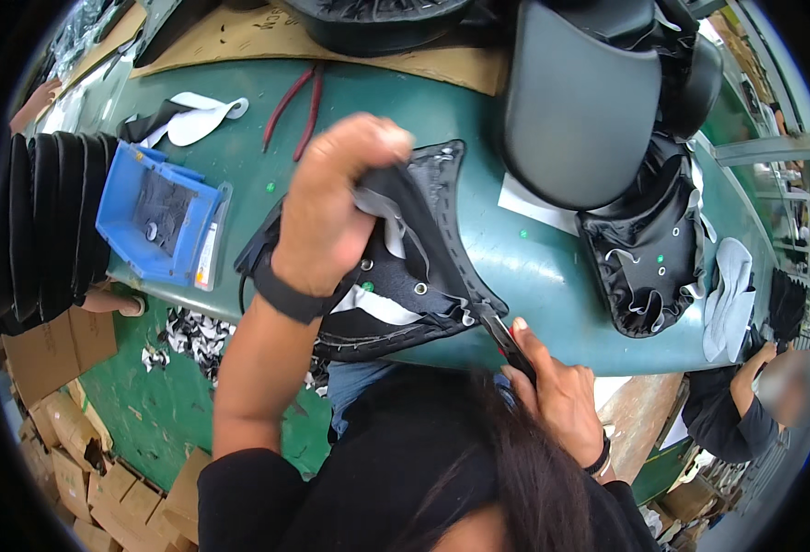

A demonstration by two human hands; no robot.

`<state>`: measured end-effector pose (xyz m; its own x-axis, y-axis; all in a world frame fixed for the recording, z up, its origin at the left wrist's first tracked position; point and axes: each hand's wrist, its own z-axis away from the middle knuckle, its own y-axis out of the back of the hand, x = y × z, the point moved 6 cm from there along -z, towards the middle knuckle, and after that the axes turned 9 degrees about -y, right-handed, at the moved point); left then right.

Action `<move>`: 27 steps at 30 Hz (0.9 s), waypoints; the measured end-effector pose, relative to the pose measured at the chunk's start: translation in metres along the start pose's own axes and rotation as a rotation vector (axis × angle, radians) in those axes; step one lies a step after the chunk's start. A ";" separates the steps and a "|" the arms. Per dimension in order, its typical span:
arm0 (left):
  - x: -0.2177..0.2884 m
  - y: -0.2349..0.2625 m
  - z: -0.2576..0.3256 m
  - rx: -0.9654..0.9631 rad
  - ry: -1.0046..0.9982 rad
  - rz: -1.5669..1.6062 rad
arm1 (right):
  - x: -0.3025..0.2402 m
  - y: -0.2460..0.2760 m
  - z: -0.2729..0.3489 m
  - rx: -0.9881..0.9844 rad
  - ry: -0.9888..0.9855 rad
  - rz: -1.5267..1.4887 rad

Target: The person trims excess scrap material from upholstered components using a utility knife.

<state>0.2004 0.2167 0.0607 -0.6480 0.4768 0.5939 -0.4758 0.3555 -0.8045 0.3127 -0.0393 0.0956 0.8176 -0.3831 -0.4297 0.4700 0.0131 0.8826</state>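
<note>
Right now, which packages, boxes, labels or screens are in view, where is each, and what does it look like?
Blue plastic bin: on the green table, left of the left hand; open, rectangular, a label strip on its front.
Cardboard boxes: on the floor at lower left; brown, stacked.
White paper sheet: on the table, under the grey seat; its surface is unreadable.
Screens: none.

The black seat cover (405,258) looks like matt leatherette with metal eyelets; the green worktop (534,267) is smooth and glossy; far left, the blue bin (161,225) is plastic.
</note>
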 end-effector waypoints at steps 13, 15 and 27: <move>0.013 -0.030 0.028 -0.468 -0.109 -1.523 | -0.010 0.021 -0.081 -0.090 0.055 0.282; -0.006 -0.032 0.036 -0.688 -0.176 -1.878 | -0.010 0.015 -0.081 -0.065 0.047 0.262; 0.058 -0.009 0.005 -0.236 -0.621 0.126 | -0.014 -0.011 -0.048 -0.097 -0.167 0.036</move>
<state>0.1640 0.2373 0.1028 -0.9453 0.0012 0.3263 -0.2766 0.5273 -0.8034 0.3118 0.0106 0.0831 0.7717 -0.5288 -0.3533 0.4776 0.1151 0.8710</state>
